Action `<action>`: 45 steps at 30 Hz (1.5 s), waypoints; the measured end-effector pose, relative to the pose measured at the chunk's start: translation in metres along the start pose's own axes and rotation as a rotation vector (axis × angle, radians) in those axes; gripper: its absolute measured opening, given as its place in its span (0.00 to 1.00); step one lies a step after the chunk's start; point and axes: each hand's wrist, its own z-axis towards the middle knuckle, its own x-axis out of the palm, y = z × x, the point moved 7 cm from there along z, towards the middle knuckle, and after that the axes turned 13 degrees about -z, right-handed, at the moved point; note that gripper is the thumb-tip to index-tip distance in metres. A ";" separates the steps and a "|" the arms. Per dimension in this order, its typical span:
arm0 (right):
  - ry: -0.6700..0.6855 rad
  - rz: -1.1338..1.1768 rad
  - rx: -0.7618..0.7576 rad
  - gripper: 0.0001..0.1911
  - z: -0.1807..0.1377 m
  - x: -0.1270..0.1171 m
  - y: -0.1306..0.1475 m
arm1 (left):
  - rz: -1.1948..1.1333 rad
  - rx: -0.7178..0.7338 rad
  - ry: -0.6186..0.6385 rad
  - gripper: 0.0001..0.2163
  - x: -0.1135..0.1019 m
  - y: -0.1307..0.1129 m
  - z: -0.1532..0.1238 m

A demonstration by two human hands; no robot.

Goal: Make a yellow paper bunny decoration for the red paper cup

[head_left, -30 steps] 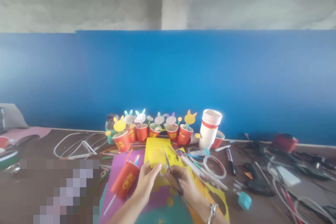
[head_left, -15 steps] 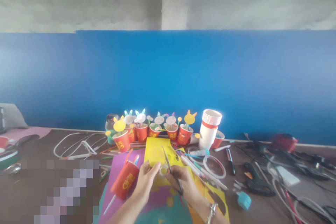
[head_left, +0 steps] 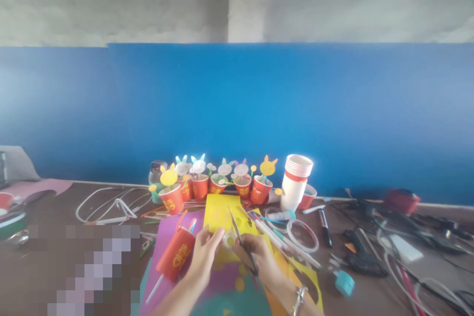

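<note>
My left hand (head_left: 206,252) is closed, thumb and fingers pinching the edge of a small pale ring (head_left: 229,240), which looks like a roll of clear tape with yellow showing in its middle. My right hand (head_left: 255,254) grips dark-handled scissors (head_left: 237,229), their blades pointing up and away beside the ring. Right-hand fingertips are close to the ring; whether they touch it I cannot tell. Below both hands lie yellow paper (head_left: 218,207) and purple paper (head_left: 196,222). A tilted red paper cup (head_left: 178,254) with sticks through it lies left of my left hand.
Behind stand several red cups (head_left: 200,187) with paper animal heads. A stack of white cups (head_left: 292,187) rises at right, near marker pens (head_left: 274,232). Farther right lie a glue gun (head_left: 361,256), a teal block (head_left: 344,282) and cables (head_left: 392,269). A white cable (head_left: 118,207) lies left.
The pale ring has shifted slightly and turned to face me more. My left hand has moved a little; the scissors stay nearly in place.
</note>
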 end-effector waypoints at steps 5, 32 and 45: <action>-0.003 0.006 -0.001 0.20 0.001 0.000 -0.002 | 0.024 0.016 -0.056 0.17 -0.007 0.003 0.001; 0.021 0.104 0.037 0.18 0.003 0.004 -0.017 | 0.009 -0.170 0.085 0.18 0.013 0.008 -0.010; 0.016 0.094 0.016 0.18 0.003 0.003 -0.014 | -0.008 -0.120 0.077 0.18 0.004 0.013 -0.002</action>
